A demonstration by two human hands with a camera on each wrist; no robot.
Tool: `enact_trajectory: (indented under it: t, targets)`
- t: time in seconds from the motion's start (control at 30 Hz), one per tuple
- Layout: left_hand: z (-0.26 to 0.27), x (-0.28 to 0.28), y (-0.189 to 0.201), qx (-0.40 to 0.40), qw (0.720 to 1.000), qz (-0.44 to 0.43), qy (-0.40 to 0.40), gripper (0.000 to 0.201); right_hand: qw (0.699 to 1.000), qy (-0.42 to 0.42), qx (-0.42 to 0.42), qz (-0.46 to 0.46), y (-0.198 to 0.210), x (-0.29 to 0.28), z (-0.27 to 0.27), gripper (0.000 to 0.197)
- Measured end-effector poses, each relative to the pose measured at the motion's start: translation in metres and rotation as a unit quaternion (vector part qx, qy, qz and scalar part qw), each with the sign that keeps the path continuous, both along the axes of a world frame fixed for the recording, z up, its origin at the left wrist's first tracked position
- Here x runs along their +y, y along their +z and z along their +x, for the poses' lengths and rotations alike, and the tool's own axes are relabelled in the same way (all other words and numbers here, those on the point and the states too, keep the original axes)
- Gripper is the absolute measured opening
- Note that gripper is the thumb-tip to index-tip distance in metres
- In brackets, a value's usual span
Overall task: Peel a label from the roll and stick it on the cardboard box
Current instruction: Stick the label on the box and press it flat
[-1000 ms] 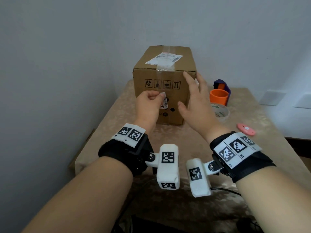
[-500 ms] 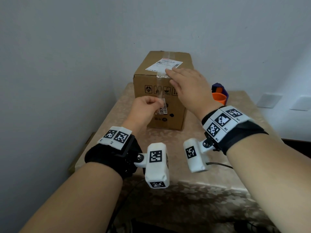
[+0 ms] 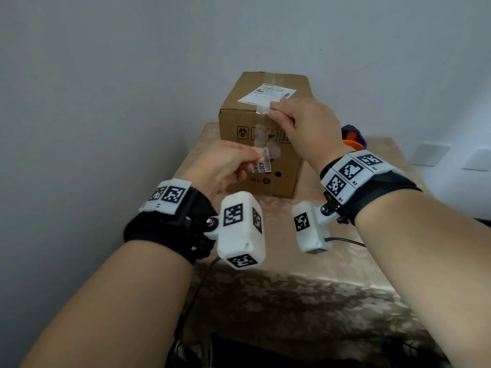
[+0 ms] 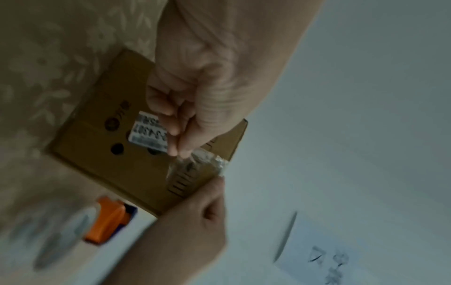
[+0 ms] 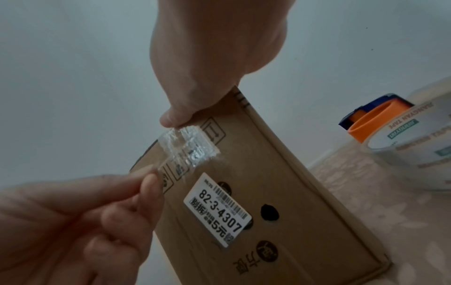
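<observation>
A brown cardboard box (image 3: 289, 160) stands on the table with a white shipping label (image 3: 268, 94) on its top. A crinkled clear strip (image 5: 187, 148) hangs in front of the box's front face, stretched between both hands. My left hand (image 3: 259, 155) pinches the strip's lower end, and my right hand (image 3: 273, 111) pinches its upper end at the box's top front edge. A white barcode sticker (image 5: 217, 208) sits on the front face below the strip. The strip (image 4: 195, 164) shows blurred in the left wrist view. I cannot tell whether it touches the cardboard.
A roll of tape (image 5: 427, 154) lies on the table right of the box, with an orange and blue dispenser (image 5: 373, 119) behind it. The box sits at the table's far end against a grey wall (image 3: 132, 75). Patterned tablecloth (image 3: 305, 301) lies bare in front.
My right hand rose from beside the box to its top front edge, and its fingers curled to pinch the strip's upper end. The left hand kept its pinch and barely moved.
</observation>
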State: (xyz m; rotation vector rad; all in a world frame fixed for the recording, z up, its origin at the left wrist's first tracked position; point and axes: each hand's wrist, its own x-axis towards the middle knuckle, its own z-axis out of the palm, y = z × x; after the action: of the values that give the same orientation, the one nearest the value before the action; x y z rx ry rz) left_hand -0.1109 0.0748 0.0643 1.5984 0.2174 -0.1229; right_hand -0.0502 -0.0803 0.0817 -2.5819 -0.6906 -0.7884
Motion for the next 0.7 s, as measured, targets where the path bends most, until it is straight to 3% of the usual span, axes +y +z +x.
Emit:
enact_trajectory:
  t: [0.2, 0.33, 0.7]
  targets:
    - [-0.006, -0.008, -0.007, -0.034, 0.997, 0.037, 0.058, 0.011, 1.000, -0.013, -0.004, 0.001, 0.000, 0.004, -0.003, 0.045]
    - [-0.008, -0.011, -0.008, -0.045, 0.996, 0.041, 0.070, 0.026, 0.999, -0.024, -0.016, -0.016, -0.001, 0.006, -0.002, 0.044]
    - [-0.005, -0.018, -0.010, -0.081, 0.992, 0.040, 0.092, 0.022, 0.997, -0.052, -0.051, -0.039, -0.020, 0.009, -0.004, 0.048]
